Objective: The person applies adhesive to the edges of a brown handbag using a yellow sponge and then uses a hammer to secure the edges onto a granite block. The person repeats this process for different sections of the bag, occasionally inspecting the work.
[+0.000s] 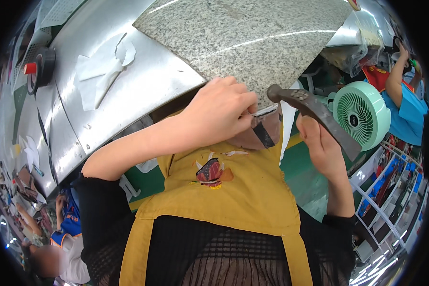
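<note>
A dark metal hammer is gripped in my right hand, which is closed just below its head. The hammer's round face points left, close to the front corner of the speckled granite slab. My left hand is at the slab's front edge, fingers curled and pinched on a mauve-brown, leather-like piece with a black strip across it. This piece hangs down over the edge against my yellow apron. My left fingers hide part of its upper side.
A steel tabletop with crumpled white paper lies left of the slab, a black tape roll at its far side. To the right are a mint-green fan, a metal rack and a co-worker in blue. Another person sits lower left.
</note>
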